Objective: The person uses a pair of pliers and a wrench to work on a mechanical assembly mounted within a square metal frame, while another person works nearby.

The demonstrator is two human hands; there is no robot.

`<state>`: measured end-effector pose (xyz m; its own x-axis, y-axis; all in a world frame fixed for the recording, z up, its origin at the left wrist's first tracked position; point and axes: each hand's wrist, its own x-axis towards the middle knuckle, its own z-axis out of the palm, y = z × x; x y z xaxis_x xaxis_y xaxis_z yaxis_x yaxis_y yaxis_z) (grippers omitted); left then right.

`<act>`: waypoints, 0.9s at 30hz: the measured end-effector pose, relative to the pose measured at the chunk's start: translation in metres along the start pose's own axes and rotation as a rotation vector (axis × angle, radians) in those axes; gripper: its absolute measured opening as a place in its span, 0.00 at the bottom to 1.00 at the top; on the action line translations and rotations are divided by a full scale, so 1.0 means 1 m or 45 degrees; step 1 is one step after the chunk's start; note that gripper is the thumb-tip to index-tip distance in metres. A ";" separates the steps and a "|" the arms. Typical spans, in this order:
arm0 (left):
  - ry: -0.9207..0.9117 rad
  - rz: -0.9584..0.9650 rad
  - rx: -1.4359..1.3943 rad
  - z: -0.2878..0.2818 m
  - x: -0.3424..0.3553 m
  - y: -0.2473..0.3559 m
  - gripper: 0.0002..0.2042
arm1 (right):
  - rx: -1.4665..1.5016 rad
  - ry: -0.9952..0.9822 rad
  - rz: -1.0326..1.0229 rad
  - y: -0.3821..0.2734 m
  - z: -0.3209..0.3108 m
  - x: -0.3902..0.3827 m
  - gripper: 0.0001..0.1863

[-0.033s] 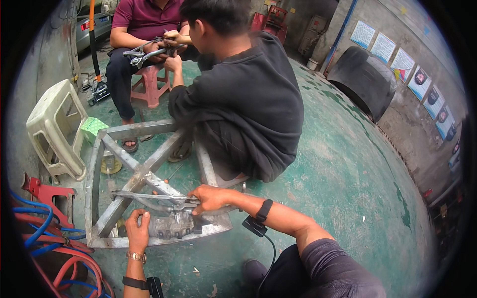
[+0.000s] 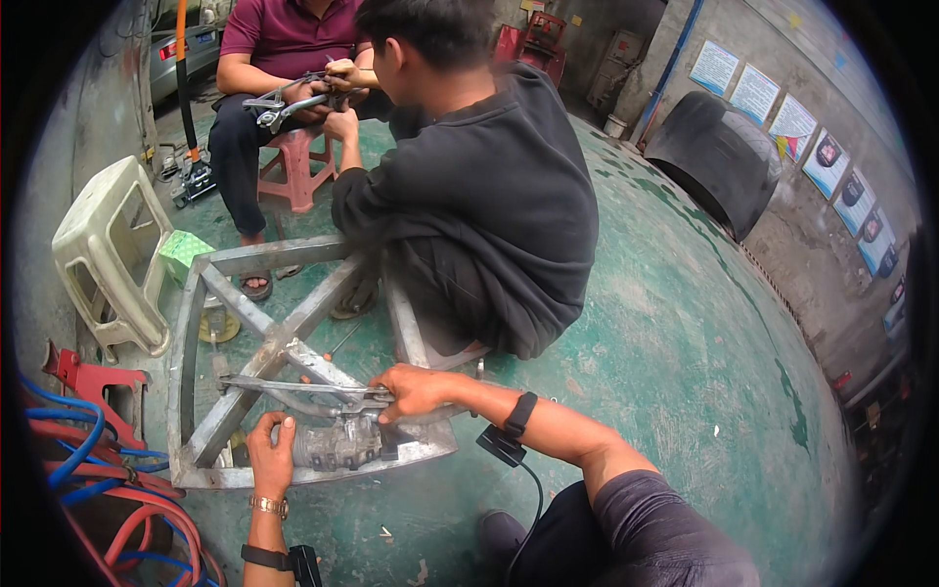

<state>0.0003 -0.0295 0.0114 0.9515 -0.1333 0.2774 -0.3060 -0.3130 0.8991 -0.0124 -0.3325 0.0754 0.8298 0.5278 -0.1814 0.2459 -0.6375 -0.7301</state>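
A square metal frame [image 2: 186, 391] with crossed bars lies low in front of me. On its near side sits a grey ribbed cylindrical metal part [image 2: 337, 445]. Long thin metal linkage rods [image 2: 293, 387] run above that part, leading left across the frame. My right hand [image 2: 416, 391] is closed on the right end of the rods, thumb bent down beside them. At the left end of the cylindrical part, my left hand [image 2: 272, 452] has its fingers curled and thumb folded in. What lies in its grip is hidden.
Close ahead a person in a dark sweatshirt [image 2: 489, 186] squats by the frame. Facing them, a seated person [image 2: 289, 44] holds another metal linkage [image 2: 284, 110]. To the left are a white plastic stool [image 2: 108, 235], a red stand [image 2: 98, 391] and red and blue hoses [image 2: 108, 489].
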 end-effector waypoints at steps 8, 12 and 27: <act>-0.037 -0.023 0.024 -0.002 0.000 0.002 0.14 | 0.013 0.010 -0.010 0.003 0.001 0.001 0.21; -0.023 -0.009 -0.004 -0.001 0.000 0.000 0.15 | 0.009 0.007 -0.014 0.004 0.001 0.001 0.20; -0.024 -0.020 0.022 -0.002 0.001 0.002 0.14 | 0.016 0.013 -0.008 0.002 0.001 0.000 0.20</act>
<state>0.0005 -0.0287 0.0135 0.9554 -0.1461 0.2568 -0.2918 -0.3312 0.8973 -0.0122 -0.3333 0.0733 0.8332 0.5262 -0.1699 0.2453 -0.6271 -0.7393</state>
